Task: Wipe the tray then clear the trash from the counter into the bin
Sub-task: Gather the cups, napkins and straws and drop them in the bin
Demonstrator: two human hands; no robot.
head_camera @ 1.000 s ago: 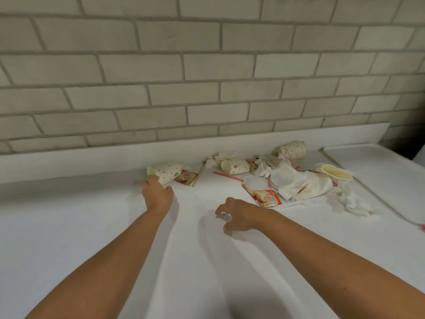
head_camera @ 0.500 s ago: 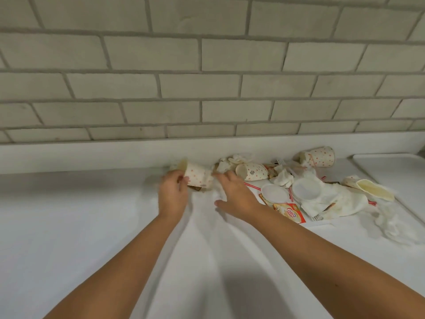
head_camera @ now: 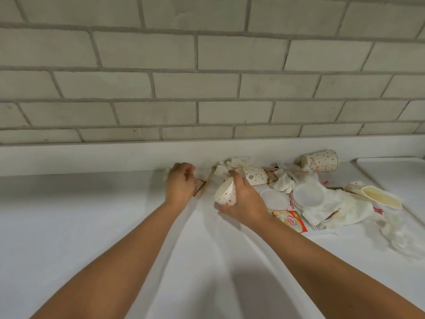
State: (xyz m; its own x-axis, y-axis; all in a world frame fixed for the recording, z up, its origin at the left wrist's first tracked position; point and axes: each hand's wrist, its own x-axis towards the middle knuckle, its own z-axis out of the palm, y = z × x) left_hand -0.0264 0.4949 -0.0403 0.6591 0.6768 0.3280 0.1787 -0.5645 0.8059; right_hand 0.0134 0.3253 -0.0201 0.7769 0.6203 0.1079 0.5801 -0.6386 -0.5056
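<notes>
I see a wall of pale grey-beige bricks laid in staggered rows with darker mortar lines, filling the upper half of my view. Below it runs a low white upstand that meets a smooth white counter. The light is soft and even, and it throws faint grey shadows forward across the counter surface toward me.
</notes>
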